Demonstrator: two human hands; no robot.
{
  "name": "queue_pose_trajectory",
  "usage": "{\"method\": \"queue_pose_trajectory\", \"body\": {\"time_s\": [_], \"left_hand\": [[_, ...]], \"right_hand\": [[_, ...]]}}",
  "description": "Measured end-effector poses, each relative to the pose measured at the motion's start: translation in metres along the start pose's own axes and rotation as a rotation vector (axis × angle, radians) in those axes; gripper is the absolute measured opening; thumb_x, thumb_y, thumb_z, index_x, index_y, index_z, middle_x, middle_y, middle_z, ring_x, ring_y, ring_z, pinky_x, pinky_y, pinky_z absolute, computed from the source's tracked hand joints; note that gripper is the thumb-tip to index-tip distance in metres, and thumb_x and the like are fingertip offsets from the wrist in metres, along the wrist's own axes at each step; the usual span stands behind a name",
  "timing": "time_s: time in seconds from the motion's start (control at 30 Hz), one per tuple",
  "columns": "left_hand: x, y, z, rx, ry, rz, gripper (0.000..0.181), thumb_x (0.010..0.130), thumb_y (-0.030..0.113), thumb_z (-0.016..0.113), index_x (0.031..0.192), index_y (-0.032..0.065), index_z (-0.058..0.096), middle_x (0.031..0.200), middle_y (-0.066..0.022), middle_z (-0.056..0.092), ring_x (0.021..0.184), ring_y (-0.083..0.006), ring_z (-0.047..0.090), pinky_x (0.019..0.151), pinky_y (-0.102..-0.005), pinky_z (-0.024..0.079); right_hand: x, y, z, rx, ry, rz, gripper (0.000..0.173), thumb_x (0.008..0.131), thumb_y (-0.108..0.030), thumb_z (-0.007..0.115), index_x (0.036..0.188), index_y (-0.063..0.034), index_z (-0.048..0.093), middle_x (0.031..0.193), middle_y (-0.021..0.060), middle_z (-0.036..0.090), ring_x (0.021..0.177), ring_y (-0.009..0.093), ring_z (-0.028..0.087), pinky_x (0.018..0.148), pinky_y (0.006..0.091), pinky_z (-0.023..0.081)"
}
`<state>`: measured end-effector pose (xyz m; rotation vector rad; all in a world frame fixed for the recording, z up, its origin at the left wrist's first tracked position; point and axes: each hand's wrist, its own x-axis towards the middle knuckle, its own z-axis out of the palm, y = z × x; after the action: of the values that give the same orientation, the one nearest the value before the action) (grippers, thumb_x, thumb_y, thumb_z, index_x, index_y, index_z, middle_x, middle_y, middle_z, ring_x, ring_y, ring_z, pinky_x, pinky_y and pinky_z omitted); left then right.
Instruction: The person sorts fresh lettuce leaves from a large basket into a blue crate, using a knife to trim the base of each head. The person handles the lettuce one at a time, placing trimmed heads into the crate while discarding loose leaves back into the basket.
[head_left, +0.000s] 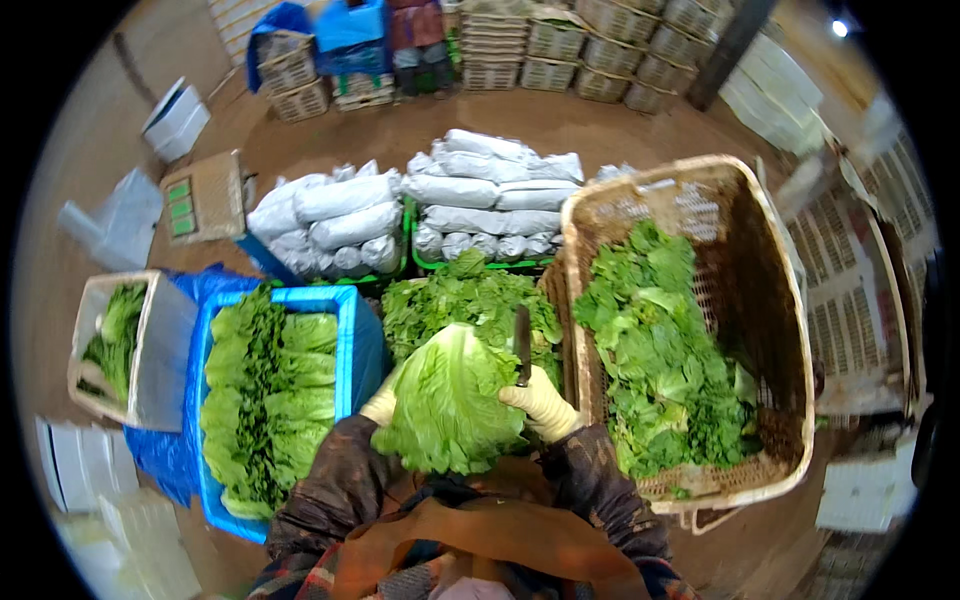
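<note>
A head of leafy lettuce (454, 401) is in front of my body, its pale stem end pointing away from me. My left hand (381, 401), in a cream glove, holds its left side, with the fingers hidden behind the leaves. In my gloved right hand (544, 401) is a knife (523, 337), its dark blade upright beside the lettuce's right edge. More leafy greens (480, 300) lie just beyond. Rows of lettuce (300, 405) fill a blue-lined box (345, 330) on the left. Loose leaves (667, 360) lie in a large, dirty plastic crate (799, 375) on the right.
Green crates ahead hold white wrapped bundles (487, 184). A pale bin (161, 360) with some greens stands far left, near a cardboard box (206, 199). Stacked crates (491, 64) and a person (420, 52) are at the back. White foam boxes (90, 461) sit lower left.
</note>
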<state>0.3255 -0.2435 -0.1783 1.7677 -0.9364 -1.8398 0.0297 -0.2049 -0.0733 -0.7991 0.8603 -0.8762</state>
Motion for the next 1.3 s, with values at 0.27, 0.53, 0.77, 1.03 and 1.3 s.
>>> {"method": "queue_pose_trajectory", "body": {"time_s": [0.27,0.53,0.77,1.03,1.3], "left_hand": [[-0.196,0.045,-0.068,0.015,0.095,0.32,0.114,0.083,0.028,0.086,0.166,0.0035,0.013,0.162,-0.0208,0.039,0.147,-0.0309,0.04,0.12,-0.0416,0.037],[-0.28,-0.114,-0.067,-0.442,1.093,0.449,0.115,0.066,0.001,0.095,0.158,0.0048,0.025,0.148,-0.0144,0.049,0.138,-0.0265,0.049,0.114,-0.0434,0.046],[-0.375,-0.204,-0.156,-0.425,1.765,0.52,0.122,0.064,-0.017,0.085,0.163,0.0178,0.022,0.147,-0.0197,0.051,0.132,-0.0329,0.056,0.109,-0.0464,0.053],[-0.308,-0.235,-0.244,-0.515,1.727,0.303,0.119,0.064,-0.011,0.09,0.161,0.0091,0.024,0.143,-0.0192,0.056,0.128,-0.0254,0.059,0.106,-0.0392,0.053],[-0.233,-0.22,-0.27,-0.222,1.419,-0.367,0.116,0.08,0.014,0.088,0.163,0.0015,0.008,0.144,-0.0297,0.045,0.131,-0.0426,0.055,0.107,-0.0441,0.049]], "right_hand": [[0.08,-0.016,0.093,-0.48,-0.027,0.18,0.036,0.081,-0.024,0.087,0.101,-0.0036,0.066,0.086,-0.0033,0.061,0.076,0.01,0.054,0.068,0.0293,0.047],[0.094,0.073,0.309,-0.654,-0.793,0.227,0.051,0.088,-0.021,0.085,0.128,0.0019,0.064,0.116,0.008,0.072,0.102,0.014,0.064,0.091,0.0304,0.052],[0.149,0.197,0.465,-1.103,-0.739,-0.271,0.075,0.085,-0.043,0.083,0.142,-0.004,0.054,0.136,0.0187,0.061,0.121,0.03,0.061,0.1,0.0412,0.051],[0.202,0.263,0.459,-1.241,-0.881,-0.467,0.074,0.085,-0.021,0.079,0.149,-0.0064,0.043,0.134,0.0169,0.053,0.125,0.038,0.054,0.097,0.0473,0.052],[0.193,0.278,0.451,-1.258,-0.815,-0.501,0.07,0.083,-0.013,0.08,0.146,-0.0102,0.049,0.125,0.0148,0.058,0.119,0.039,0.057,0.096,0.0457,0.051]]}}
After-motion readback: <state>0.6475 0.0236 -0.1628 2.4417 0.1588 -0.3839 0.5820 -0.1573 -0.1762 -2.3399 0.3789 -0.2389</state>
